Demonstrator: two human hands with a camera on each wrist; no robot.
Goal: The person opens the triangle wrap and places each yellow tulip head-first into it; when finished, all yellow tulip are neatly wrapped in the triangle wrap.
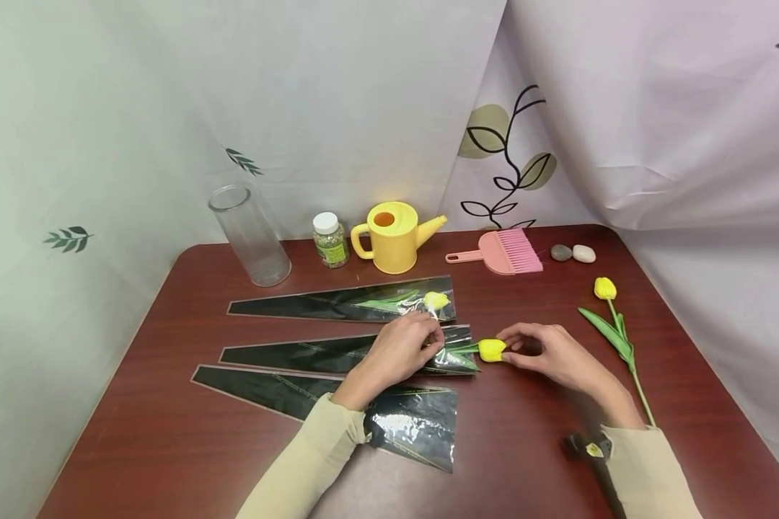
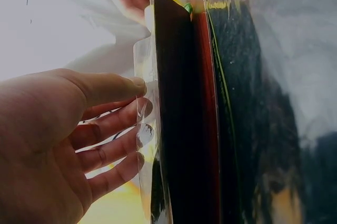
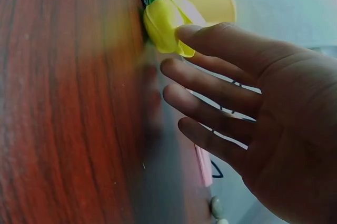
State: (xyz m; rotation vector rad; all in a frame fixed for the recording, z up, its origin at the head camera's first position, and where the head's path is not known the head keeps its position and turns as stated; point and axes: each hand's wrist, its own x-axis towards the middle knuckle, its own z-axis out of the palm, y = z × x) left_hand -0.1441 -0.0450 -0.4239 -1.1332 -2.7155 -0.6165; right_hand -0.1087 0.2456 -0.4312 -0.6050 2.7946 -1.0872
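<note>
With thumb and fingertips my left hand (image 1: 402,347) pinches the clear film of the middle black-backed flower sleeve (image 1: 324,353). The left wrist view shows that film (image 2: 149,124) between the fingertips. A yellow tulip (image 1: 491,350) lies with its stem and leaves inside this sleeve and its bloom sticking out of the wide right end. My right hand (image 1: 552,353) holds the bloom between thumb and index finger. The other fingers stay extended beside the bloom (image 3: 164,24) in the right wrist view. The back sleeve (image 1: 298,305) contains another yellow tulip (image 1: 436,300).
A third sleeve (image 1: 422,425) lies nearest the front, partly under my left forearm. One loose tulip (image 1: 613,335) lies at right. Along the back are a glass vase (image 1: 253,241), a lidded jar (image 1: 331,245), a yellow watering can (image 1: 394,241), a pink brush-and-dustpan set (image 1: 496,252) and two stones (image 1: 561,252).
</note>
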